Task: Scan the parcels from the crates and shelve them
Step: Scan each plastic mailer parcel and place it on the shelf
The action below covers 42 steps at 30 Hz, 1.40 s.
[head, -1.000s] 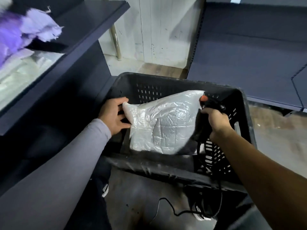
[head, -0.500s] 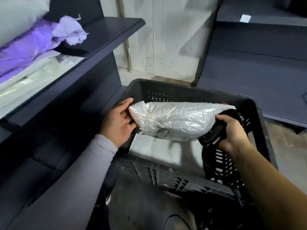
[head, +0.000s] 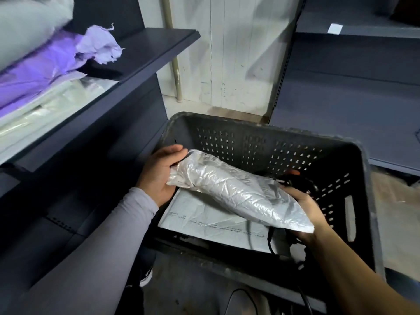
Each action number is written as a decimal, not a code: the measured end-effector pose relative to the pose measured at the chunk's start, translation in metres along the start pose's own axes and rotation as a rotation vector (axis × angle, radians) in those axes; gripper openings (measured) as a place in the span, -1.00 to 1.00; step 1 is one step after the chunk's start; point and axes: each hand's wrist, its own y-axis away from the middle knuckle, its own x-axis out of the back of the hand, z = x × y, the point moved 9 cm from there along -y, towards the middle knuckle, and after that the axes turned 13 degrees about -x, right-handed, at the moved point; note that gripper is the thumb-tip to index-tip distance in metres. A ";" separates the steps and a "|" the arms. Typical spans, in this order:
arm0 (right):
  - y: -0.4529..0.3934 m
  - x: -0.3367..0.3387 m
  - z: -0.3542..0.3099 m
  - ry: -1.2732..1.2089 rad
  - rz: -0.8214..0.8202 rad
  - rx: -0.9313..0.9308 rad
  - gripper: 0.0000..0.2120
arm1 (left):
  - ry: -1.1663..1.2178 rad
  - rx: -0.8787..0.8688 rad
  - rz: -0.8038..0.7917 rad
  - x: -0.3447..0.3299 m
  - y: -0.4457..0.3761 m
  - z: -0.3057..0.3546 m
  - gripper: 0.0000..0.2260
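Both hands (head: pixel 159 176) (head: pixel 304 212) hold silver parcel (head: pixel 236 192) lengthwise, far-left to near-right.

One black crate (head: pixel 354 201) stands on the floor. Two parcels show at it: one silvery plastic parcel (head: pixel 236 192) held above it, and one flat white parcel (head: pixel 204 220) lying on its bottom by the near wall. One black scanner (head: pixel 297 179) with one cable shows near the crate's right wall. Two hands are in view, the left hand (head: pixel 159 176) and the right hand (head: pixel 304 212). On the shelf (head: pixel 145 53) at the left, at least three bagged parcels lie stacked: one grey, one purple (head: pixel 45 71), one clear; the pile runs out of view, so there may be more.
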 end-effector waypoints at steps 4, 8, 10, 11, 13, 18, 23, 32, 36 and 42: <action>0.002 0.001 0.005 -0.050 -0.051 -0.025 -0.76 | -0.046 -0.028 -0.022 -0.008 0.001 0.001 -0.78; -0.003 -0.004 0.004 -0.224 -0.067 -0.110 -0.54 | -0.082 -0.066 -0.005 -0.013 0.001 0.006 -0.75; -0.005 -0.004 0.005 -0.277 -0.043 -0.161 -0.49 | -0.089 -0.078 0.016 -0.015 0.000 0.007 -0.75; -0.004 -0.005 0.002 -0.284 -0.052 -0.173 -0.51 | -0.090 -0.089 0.029 -0.015 -0.001 0.009 -0.76; -0.002 -0.010 -0.005 -0.271 -0.099 -0.180 -0.56 | -0.085 -0.102 0.047 -0.018 -0.001 0.012 -0.77; -0.001 -0.002 -0.038 -0.199 -0.033 -0.096 -0.45 | -0.066 -0.152 0.082 -0.024 -0.001 0.018 -0.77; 0.007 -0.004 -0.065 -0.157 0.024 -0.050 -0.17 | -0.121 -0.185 0.087 -0.030 -0.003 0.028 -0.71; 0.036 -0.017 -0.123 -0.032 0.117 0.128 -0.72 | -0.057 -0.103 0.101 -0.035 -0.005 0.034 -0.48; 0.048 -0.027 -0.136 -0.065 0.116 0.154 -0.62 | -0.016 -0.059 0.086 -0.033 -0.009 0.042 -0.56; 0.064 -0.032 -0.151 0.011 0.153 0.249 -0.68 | -0.032 0.041 -0.178 -0.048 0.002 0.050 -0.54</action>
